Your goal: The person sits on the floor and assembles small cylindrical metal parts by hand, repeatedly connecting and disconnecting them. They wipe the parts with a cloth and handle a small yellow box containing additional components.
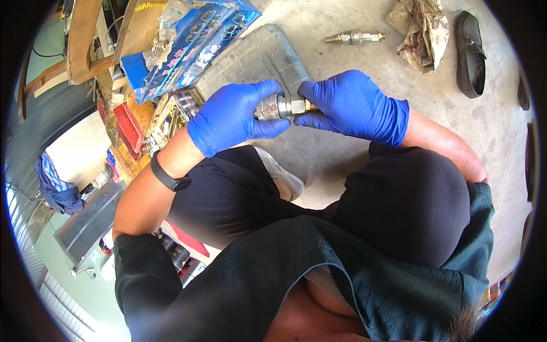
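Note:
Both my hands wear blue gloves and meet over the floor in front of my knees. My left hand (236,114) is closed round the thick, round body of a metal coupling fitting (283,107). On the fitting's other side, my right hand (356,108) grips its narrow brass-coloured end between thumb and fingers. A silvery hex section shows in the gap between the hands; the rest is hidden by the gloves. A similar metal fitting (356,37) with brass-coloured ends lies on the concrete beyond my right hand.
A grey plastic case (268,54) lies on the floor beyond my hands. To its left are a blue printed box (194,43), a red tray (129,126) and assorted metal parts. Crumpled brown-stained paper (421,35) and a black shoe (470,54) lie at the far right.

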